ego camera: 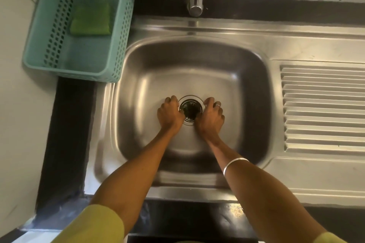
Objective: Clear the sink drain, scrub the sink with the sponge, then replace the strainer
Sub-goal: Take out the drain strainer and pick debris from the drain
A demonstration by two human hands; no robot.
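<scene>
While curled fingers of left hand and right hand grip it, round strainer sits in steel sink.

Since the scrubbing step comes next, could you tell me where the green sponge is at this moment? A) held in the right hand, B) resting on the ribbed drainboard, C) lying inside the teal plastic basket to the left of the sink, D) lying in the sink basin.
C: the green sponge lies inside the teal basket, while both hands are down at the drain strainer.
</scene>
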